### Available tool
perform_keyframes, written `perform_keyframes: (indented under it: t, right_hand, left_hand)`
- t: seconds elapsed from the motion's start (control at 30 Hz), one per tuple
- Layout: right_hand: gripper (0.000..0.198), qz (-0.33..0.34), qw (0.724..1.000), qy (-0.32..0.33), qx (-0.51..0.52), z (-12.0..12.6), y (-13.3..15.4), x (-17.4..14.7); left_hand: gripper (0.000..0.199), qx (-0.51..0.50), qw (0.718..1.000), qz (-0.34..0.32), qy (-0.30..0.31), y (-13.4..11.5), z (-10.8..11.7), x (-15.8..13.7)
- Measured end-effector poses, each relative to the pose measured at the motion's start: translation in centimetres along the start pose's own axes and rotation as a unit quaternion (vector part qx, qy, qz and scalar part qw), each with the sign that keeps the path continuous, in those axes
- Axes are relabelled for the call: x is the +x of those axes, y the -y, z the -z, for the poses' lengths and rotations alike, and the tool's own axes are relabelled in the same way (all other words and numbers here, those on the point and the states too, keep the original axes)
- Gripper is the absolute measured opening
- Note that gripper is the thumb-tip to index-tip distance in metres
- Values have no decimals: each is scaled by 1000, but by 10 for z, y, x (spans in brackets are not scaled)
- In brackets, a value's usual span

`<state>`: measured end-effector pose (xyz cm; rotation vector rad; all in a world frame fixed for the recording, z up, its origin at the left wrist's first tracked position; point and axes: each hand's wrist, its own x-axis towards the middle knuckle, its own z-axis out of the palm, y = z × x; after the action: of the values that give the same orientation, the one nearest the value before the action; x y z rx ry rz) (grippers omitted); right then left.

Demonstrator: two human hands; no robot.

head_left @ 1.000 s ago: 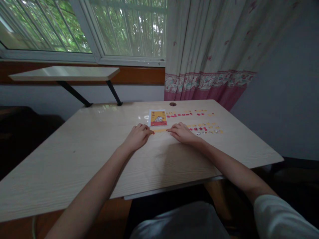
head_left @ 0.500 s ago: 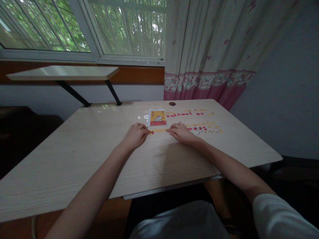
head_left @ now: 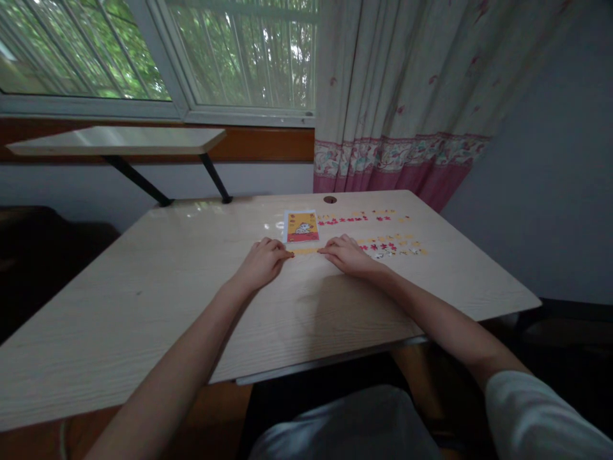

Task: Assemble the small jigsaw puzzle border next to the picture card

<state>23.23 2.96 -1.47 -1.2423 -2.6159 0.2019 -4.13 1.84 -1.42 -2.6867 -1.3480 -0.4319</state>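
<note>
A short strip of joined yellow jigsaw puzzle pieces lies flat on the table between my two hands. At its left end my left hand has thumb and fingers pinched together on a small puzzle piece, mostly hidden by the fingertips. My right hand is closed, its fingertips pressing the strip's right end. Just beyond the strip lies a picture card in a clear sleeve, yellow above and red below, with a white cartoon animal.
Loose red puzzle pieces lie with yellow and white ones right of my right hand. Another row of red pieces runs right of the card. A raised shelf stands at the table's back left, near a cable hole and curtain.
The red patch visible at my left fingertips is now mostly covered. Both hands stay at the strip's ends, and the view has shifted very slightly.
</note>
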Motion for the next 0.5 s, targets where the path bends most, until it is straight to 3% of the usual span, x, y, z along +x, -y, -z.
perform_keyframes:
  t: [0.5]
  right_hand:
    - [37, 1, 1000, -5, 4, -1, 1, 1]
  left_hand:
    - [31, -15, 1000, -15, -11, 1, 2, -1]
